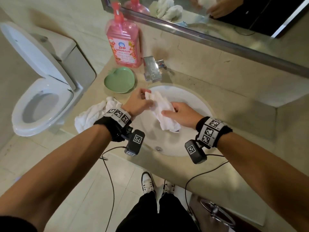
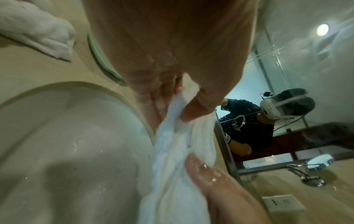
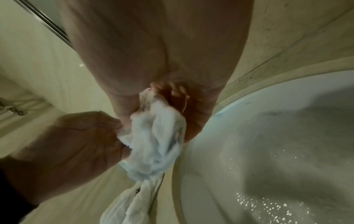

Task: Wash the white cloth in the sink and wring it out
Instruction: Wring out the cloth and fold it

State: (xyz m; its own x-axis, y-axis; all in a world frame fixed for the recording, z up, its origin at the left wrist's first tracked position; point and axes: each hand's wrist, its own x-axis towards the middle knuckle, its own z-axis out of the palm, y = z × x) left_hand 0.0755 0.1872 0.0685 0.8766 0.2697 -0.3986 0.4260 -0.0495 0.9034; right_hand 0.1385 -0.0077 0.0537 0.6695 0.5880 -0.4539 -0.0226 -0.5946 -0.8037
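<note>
Left hand point(image 1: 139, 102) fingers are pinched on the upper end of the white cloth point(image 1: 163, 110), and the right hand point(image 1: 181, 114) is closed round its middle, thumb laid along the top; the cloth is held up over the sink point(image 1: 194, 101), not lying in the bowl, its lower end hanging free. Droplets are seen on the basin wall, no stream is seen from the tap point(image 1: 153, 69), and the step in hand looks like the wringing, though the right wrist view is blurred and the grip is read mostly from the head view. For a good wring, the slack should be gathered into a rope, both grips closed fully, the hands turned in opposite ways, and the cloth kept above the bowl so water falls inside. A second towel point(image 1: 92, 113) lies on the counter by the left wrist and is best kept dry.
</note>
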